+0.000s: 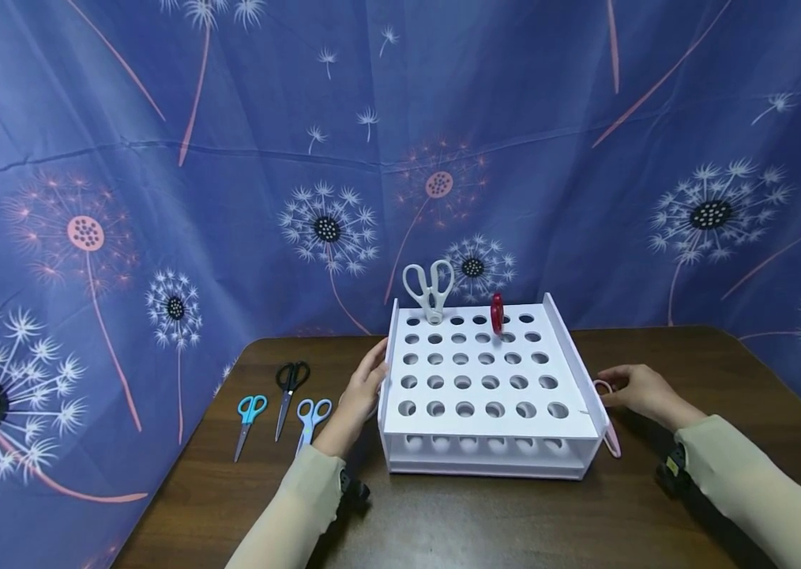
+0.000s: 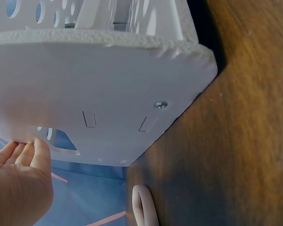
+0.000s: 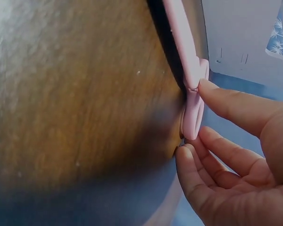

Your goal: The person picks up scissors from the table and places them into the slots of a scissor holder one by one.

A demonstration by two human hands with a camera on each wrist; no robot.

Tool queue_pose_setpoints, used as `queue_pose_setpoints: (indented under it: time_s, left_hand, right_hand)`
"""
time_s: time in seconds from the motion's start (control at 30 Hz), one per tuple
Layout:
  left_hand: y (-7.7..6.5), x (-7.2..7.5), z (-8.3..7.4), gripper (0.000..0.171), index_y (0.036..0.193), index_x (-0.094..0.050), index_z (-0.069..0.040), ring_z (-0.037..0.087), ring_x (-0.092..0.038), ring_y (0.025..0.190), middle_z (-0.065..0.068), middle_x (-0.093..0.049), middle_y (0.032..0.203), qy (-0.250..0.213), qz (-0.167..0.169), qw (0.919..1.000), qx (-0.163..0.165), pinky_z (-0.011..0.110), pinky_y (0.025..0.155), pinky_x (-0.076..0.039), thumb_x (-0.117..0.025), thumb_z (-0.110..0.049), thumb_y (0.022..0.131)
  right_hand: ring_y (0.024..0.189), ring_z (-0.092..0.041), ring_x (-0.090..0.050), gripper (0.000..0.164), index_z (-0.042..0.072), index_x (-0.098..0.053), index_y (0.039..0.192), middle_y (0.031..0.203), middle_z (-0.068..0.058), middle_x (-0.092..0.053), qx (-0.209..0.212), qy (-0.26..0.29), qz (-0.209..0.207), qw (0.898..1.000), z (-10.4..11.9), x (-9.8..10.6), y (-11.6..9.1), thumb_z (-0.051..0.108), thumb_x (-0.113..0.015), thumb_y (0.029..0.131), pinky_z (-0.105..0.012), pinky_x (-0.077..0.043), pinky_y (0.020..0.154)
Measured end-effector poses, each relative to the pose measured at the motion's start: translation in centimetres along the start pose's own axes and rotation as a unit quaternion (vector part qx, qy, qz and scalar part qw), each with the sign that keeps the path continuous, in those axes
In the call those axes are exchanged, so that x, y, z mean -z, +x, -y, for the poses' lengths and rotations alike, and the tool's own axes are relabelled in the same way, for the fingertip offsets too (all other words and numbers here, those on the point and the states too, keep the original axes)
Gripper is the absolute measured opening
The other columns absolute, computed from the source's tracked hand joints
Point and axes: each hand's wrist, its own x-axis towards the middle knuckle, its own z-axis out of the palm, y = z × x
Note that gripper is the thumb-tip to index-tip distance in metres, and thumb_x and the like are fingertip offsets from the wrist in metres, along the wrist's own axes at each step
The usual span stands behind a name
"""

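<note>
Pink scissors [image 3: 187,61] sit just beside the right wall of the white rack [image 1: 475,371] on the worktop [image 1: 457,521], their handle lightly pinched between thumb and fingers of the right hand [image 1: 645,391], while the left hand [image 1: 363,387], its fingers loosely extended and grasping nothing, touches the rack's left side.

The right hand [image 3: 254,183] had its thumb tip right on the pink scissors [image 3: 191,73], with curled fingertips bunched in by the rounded end of the loop. The brown wooden table [image 3: 75,94] took up most of the left side, kinda blurry. Upper right was a white panel [image 3: 236,37] with a cut-out, blue cloth [image 3: 226,125] showing through it and below.
</note>
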Motion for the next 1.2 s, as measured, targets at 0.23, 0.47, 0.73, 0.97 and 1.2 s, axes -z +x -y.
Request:
queue_pose_setpoints:
  time_s: [0.23,0.47,0.73,0.97,1.2]
  left_hand:
    - [0.0,0.1,0.1,0.051,0.152,-0.030,-0.019,0.027,-0.039,0.137,0.009,-0.033,0.156,0.007,0.001,1.0000,0.005,0.035,0.107,-0.038,-0.041,-0.025,0.103]
    - [-0.1,0.0,0.1,0.052,0.153,-0.028,-0.019,0.028,-0.041,0.136,0.009,-0.031,0.157,0.001,0.008,0.9999,0.007,0.034,0.105,-0.041,-0.041,-0.027,0.103]
    - [-0.2,-0.1,-0.1,0.053,0.153,-0.028,-0.018,0.027,-0.039,0.137,0.009,-0.030,0.157,-0.005,0.010,0.9999,0.007,0.033,0.105,-0.040,-0.041,-0.027,0.103]
    - [-0.3,-0.1,-0.1,0.053,0.153,-0.028,-0.018,0.028,-0.044,0.132,0.010,-0.031,0.157,-0.006,0.012,0.9999,0.006,0.029,0.099,-0.044,-0.041,-0.027,0.103]
    - [-0.3,-0.1,0.0,0.053,0.153,-0.029,-0.018,0.029,-0.045,0.131,0.011,-0.033,0.156,-0.012,0.010,0.9999,0.001,0.027,0.097,-0.045,-0.042,-0.028,0.103]
  right_hand:
    - [0.091,-0.031,-0.057,0.062,-0.014,-0.057,0.121,0.106,-0.028,-0.063,-0.023,0.004,0.024,0.999,0.3,0.0,0.2,0.021,-0.080,0.076,-0.037,-0.049,0.074]
    - [0.091,-0.031,-0.057,0.057,-0.018,-0.054,0.122,0.109,-0.031,-0.060,-0.037,0.030,0.033,0.998,0.5,0.0,0.6,0.012,-0.076,0.079,-0.036,-0.051,0.074]
    - [0.088,-0.029,-0.057,0.054,-0.021,-0.053,0.119,0.103,-0.029,-0.061,-0.042,0.038,0.035,0.998,0.5,0.0,0.9,0.005,-0.074,0.077,-0.034,-0.051,0.071]
    - [0.083,-0.023,-0.056,0.044,-0.022,-0.054,0.117,0.099,-0.024,-0.063,-0.052,0.064,0.042,0.996,0.6,0.0,1.1,-0.002,-0.067,0.080,-0.029,-0.049,0.068]
    - [0.078,-0.017,-0.064,0.039,-0.020,-0.060,0.112,0.091,-0.017,-0.071,-0.059,0.111,0.039,0.991,0.3,0.5,0.9,0.002,-0.072,0.081,-0.033,-0.055,0.069]
